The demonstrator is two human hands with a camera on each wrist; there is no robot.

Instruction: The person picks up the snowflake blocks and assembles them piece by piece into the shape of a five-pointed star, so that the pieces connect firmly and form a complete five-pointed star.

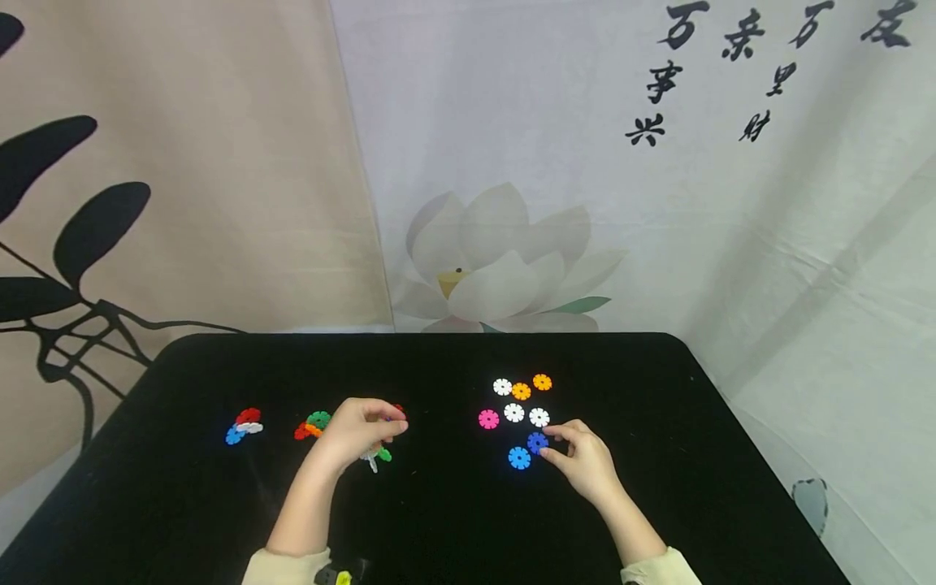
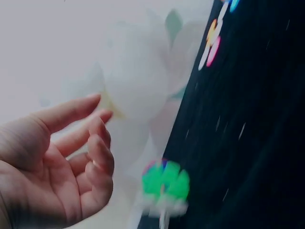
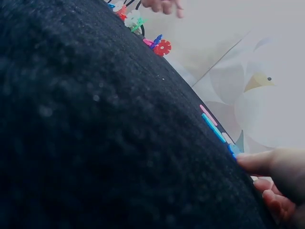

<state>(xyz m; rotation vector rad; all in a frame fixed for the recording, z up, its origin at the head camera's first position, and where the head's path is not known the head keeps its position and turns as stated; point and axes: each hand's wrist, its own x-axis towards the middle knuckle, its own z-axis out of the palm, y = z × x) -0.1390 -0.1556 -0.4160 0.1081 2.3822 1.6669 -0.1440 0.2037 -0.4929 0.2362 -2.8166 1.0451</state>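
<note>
My left hand (image 1: pixel 354 431) hovers over the left-centre cluster, fingers loosely bent and empty; in the left wrist view the hand (image 2: pixel 71 167) is beside a blurred green piece (image 2: pixel 167 183). It partly hides a joined group with a green piece (image 1: pixel 384 455) and a red part. My right hand (image 1: pixel 585 463) has thumb and index finger at opposite edges of a dark blue disc (image 1: pixel 537 443), pinching it at the table; in the right wrist view the thumb of that hand (image 3: pixel 281 176) meets the blue disc (image 3: pixel 234 150). A light blue disc (image 1: pixel 519 458) lies just left of it.
White (image 1: pixel 514 413), orange (image 1: pixel 542 382) and pink (image 1: pixel 488 419) notched discs lie beyond the right hand. Two joined clusters, one red, white and blue (image 1: pixel 249 427), one green, red and orange (image 1: pixel 318 420), are at left. A printed curtain (image 1: pixel 512 162) hangs behind the black table (image 1: pixel 453 528).
</note>
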